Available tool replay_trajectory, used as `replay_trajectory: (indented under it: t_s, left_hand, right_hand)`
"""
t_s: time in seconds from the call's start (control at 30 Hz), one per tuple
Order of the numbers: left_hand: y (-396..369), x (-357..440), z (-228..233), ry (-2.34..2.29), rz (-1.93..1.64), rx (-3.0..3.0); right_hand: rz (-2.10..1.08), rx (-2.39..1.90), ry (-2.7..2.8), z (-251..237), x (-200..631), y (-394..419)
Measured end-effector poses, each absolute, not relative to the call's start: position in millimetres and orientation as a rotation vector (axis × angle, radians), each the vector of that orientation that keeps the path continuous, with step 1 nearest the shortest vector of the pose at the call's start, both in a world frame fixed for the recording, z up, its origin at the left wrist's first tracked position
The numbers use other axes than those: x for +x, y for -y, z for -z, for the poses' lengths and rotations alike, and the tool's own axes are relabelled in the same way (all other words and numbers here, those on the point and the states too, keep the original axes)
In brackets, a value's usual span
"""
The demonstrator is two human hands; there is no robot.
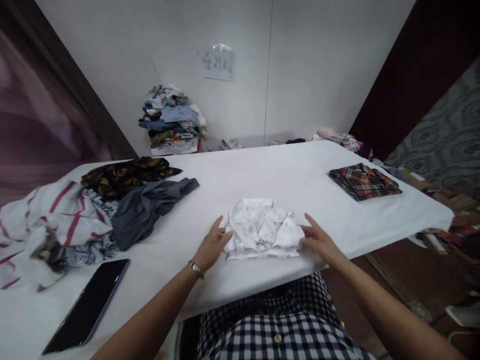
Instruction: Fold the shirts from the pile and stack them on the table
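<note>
From where I watch, the folded white shirt [262, 229] sits close to the near edge of the counter [262, 170], and that edge is my main worry: the bundle is loosely creased and puffed up, so I judge that a push from either side that is not matched by the other could slide it toward 6 o'clock and tip a flap over the lip. The wrinkles on top also look springy; if the pressure comes off unevenly, I expect the folds could open again.

My left hand [213, 246] lies flat on the cloth at about 9 o'clock from the shirt, fingers [221, 227] spread loosely and extended, their tips touching the shirt's left border. My right hand [318, 240] mirrors it at 3 o'clock, fingers [311, 222] stretched out and just touching the right border. Neither hand grips anything; both are open, bracketing the bundle, which lies between them.

A dark phone [88, 307] rests at 8 o'clock, well apart from the left hand, though a wide sweep of the forearm could nudge it. A heap of unfolded clothes [97, 210] spreads at 10 o'clock, a grey piece reaching toward the middle. A folded plaid shirt [363, 181] lies at 2 o'clock, well apart. At 12 o'clock, beyond the counter, a stack of garments [172, 120] stands against the wall
</note>
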State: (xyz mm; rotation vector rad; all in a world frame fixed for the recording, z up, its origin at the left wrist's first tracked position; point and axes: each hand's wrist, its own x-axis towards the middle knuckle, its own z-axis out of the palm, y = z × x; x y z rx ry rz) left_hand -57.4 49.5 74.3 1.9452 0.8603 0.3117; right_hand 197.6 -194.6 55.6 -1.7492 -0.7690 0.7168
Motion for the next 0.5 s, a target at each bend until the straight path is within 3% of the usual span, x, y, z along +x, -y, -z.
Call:
replay_trajectory:
  t_s: [0.2, 0.4, 0.5]
  left_hand:
    - [-71.5, -5.4, -79.1, -1.21, -0.32, 1.736]
    - [-46.5, -6.4, -90.7, -0.966, -0.486, 1.706]
    - [-33.1, -25.1, -82.7, -0.936, -0.45, 1.668]
  right_hand:
    - [-0.838, -1.871, 0.51, -74.3, 221.6, 140.5]
    - [-0.64, -1.638, 0.674, -81.2, 208.7, 135.5]
    - [-0.693, -1.612, 0.714, -70.7, 200.9, 154.1]
